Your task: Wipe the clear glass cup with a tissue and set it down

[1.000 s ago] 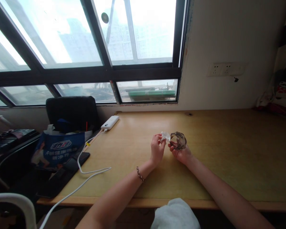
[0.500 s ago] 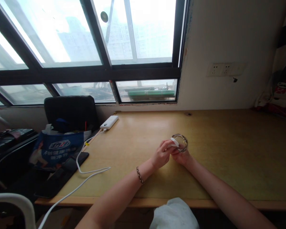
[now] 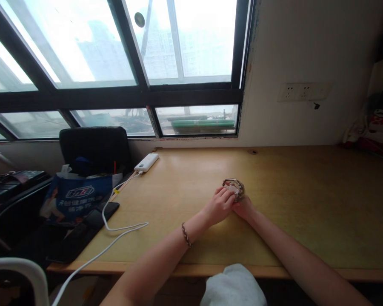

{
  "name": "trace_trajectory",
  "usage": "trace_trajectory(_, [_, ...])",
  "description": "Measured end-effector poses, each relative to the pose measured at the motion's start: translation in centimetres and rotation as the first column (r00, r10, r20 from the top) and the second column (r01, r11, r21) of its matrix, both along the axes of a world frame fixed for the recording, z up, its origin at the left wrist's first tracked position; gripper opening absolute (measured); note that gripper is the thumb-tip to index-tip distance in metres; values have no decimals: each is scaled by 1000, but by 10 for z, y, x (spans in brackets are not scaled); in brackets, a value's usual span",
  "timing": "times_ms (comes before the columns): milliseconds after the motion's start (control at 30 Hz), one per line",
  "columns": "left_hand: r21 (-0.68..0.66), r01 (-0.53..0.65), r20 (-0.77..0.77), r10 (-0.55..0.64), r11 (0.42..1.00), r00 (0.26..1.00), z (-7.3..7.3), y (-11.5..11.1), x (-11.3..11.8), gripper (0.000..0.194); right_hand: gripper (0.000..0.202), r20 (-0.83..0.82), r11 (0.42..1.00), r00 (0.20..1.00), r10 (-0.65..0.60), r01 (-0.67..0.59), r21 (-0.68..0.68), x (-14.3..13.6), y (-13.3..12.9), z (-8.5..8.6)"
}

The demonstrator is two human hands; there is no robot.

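Both my hands meet over the middle of the wooden table. My right hand (image 3: 243, 208) is wrapped round the lower right side of a small clear faceted glass (image 3: 241, 188), with its round rim tilted up toward me. My left hand (image 3: 221, 205), with a braided bracelet on the wrist, has its fingers closed on a white tissue (image 3: 232, 189). The tissue sits at the mouth of the glass, its fingertips partly inside. My left fingers hide part of the glass and of my right hand's fingers.
On the table's (image 3: 178, 178) left edge lies a white power bank (image 3: 146, 162) with a white cable (image 3: 124, 230) running toward me. Left of the table are a dark chair (image 3: 94, 146), a blue bag (image 3: 79, 199) and a black flat object (image 3: 83, 238). A window and wall stand behind.
My left hand has pushed the tissue from the rim into the mouth of the glass. The glass has shifted slightly left and turned in my right hand.
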State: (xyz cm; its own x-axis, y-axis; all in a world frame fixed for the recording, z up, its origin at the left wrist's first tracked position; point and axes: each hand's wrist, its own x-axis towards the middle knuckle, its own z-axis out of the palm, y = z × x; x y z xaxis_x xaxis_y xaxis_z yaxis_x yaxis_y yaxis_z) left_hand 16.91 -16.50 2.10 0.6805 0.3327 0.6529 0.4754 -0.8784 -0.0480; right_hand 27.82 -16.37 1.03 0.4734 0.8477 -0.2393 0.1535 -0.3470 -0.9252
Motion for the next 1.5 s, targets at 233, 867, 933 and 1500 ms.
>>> trace_trajectory(233, [-33,-2,-67,-1,999,998,-6,14,-2,22,36,-820,849,222,528,-153,506,19,6,-14])
trace_trajectory(867, [1,-308,-63,307,951,950,-7,7,7,52,26,-874,909,302,381,51,414,19,16,-23])
trace_trajectory(933, [-23,-327,-50,325,945,944,-3,5,9,50,26,-862,899,321,393,63,433,19,16,-21])
trace_trajectory(1500, [-683,178,191,-62,709,980,8,3,-1,31,35,-825,876,307,474,-71,476,23,11,-19])
